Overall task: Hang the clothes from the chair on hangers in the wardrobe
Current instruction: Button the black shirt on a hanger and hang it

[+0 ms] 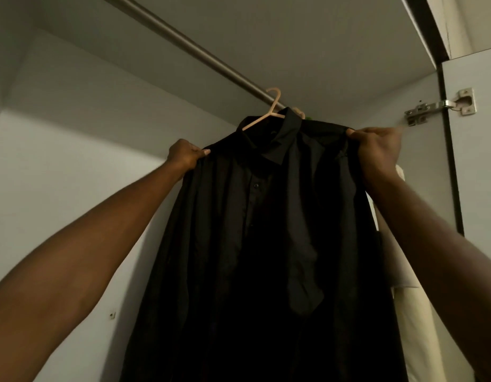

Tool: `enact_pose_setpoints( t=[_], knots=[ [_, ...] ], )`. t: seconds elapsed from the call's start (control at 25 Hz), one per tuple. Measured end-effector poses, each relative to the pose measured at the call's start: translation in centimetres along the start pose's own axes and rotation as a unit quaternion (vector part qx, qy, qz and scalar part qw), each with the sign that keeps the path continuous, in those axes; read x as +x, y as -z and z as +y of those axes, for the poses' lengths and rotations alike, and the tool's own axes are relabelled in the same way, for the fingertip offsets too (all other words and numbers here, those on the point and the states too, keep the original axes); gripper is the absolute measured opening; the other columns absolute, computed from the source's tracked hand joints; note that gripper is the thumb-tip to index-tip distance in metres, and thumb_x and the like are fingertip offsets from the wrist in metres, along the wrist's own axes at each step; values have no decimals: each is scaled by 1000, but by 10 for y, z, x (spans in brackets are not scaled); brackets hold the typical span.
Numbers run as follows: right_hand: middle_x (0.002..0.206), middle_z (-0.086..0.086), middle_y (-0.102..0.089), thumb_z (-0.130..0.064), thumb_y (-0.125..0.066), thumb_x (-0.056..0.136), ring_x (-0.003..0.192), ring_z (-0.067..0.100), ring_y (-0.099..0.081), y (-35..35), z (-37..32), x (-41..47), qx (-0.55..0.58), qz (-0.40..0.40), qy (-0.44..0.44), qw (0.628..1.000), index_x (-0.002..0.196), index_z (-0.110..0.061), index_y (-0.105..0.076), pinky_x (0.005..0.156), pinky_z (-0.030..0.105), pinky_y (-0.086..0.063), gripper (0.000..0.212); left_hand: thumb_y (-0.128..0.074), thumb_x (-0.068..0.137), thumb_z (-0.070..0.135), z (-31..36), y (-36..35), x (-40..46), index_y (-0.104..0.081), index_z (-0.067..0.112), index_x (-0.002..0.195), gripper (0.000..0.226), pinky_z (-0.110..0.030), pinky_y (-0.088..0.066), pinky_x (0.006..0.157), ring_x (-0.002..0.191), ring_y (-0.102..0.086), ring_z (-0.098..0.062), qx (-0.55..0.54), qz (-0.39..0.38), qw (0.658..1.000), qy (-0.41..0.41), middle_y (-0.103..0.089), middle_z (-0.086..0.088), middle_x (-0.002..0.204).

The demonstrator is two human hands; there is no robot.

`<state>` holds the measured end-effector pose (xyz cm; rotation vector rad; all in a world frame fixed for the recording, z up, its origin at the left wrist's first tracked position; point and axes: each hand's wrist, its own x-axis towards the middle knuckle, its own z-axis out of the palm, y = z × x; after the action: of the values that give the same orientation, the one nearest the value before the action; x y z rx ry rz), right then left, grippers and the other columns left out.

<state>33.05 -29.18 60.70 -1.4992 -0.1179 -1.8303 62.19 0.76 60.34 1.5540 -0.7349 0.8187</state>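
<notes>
Now, with your left hand (pixel 185 155) and right hand (pixel 376 146) each pinching a shoulder of the black shirt (pixel 266 230) between them, tug evenly so it sits square on the hanger (pixel 262 117) under the rail (pixel 189 48).

A metal hinge (pixel 443 105) joins the open door (pixel 476 150) to the side panel at upper right. A small fitting (pixel 112 315) sits low on the grey back wall (pixel 73 161). Something green (pixel 309 117), mostly hidden, shows at top.
</notes>
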Motion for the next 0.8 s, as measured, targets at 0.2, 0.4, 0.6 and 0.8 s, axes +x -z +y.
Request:
enact_pose_setpoints(
  t=[0.2, 0.4, 0.6, 0.8],
  knots=[
    [87, 16, -77, -22, -79, 85, 73, 22, -70, 10, 11, -19, -3, -20, -7, 1000, 86, -13, -80, 74, 42, -61, 9, -76, 88, 43, -14, -7, -15, -72, -11, 89, 54, -39, -56, 75, 72, -64, -26, 26, -24, 999, 33, -71, -23, 83],
    [82, 9, -77, -26, -82, 84, 78, 28, -76, 15, 0, -19, 3, -43, -29, 999, 92, -10, -81, 77, 47, -64, 18, -68, 93, 47, -3, -8, -27, -55, 8, 66, 49, -33, -44, 67, 72, -59, -26, 56, -17, 997, 43, -58, -11, 70],
    [78, 8, -78, -24, -86, 82, 72, 23, -77, 27, 5, -36, 14, -93, -52, 994, 87, -10, -80, 73, 44, -66, 17, -73, 89, 31, 15, -16, -64, -41, 13, 147, 69, -36, -46, 100, 125, -54, -34, 131, -63, 989, 7, -52, -15, 136],
    [80, 8, -78, -24, -87, 79, 74, 22, -77, 29, 3, -37, 4, -112, -36, 993, 85, -10, -80, 73, 46, -65, 17, -77, 79, 40, 2, -26, -85, -24, 33, 159, 96, -40, -45, 110, 130, -52, -36, 183, -120, 975, -50, -50, -20, 143]
  ],
)
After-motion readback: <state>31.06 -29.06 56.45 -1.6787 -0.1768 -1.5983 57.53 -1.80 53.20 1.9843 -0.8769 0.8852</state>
